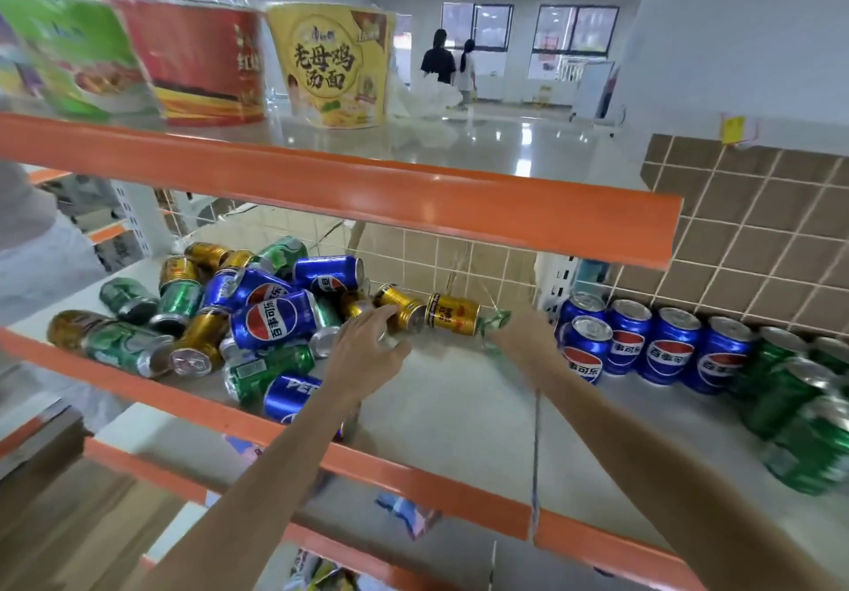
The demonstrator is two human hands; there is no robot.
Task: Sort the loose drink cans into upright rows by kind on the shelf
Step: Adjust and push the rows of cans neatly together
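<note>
A loose heap of blue Pepsi cans [275,319], green cans [124,347] and gold cans [202,337] lies on its side at the left of the white shelf [459,406]. My left hand [367,347] reaches into the heap's right edge, fingers spread beside a lying gold can [397,303], touching or nearly touching it. Another gold can [452,314] lies just to the right. My right hand [523,337] is closed around a blurred green can [494,324] near the shelf's back. Upright blue Pepsi cans [666,351] stand in rows at the right, with upright green cans [799,416] beyond them.
An orange shelf lip [367,466] runs along the front, and an upper orange shelf edge [367,190] hangs low overhead with noodle tubs [331,66] on it. Brown tiled wall [735,232] backs the shelf. Two people [448,66] stand far off in the room.
</note>
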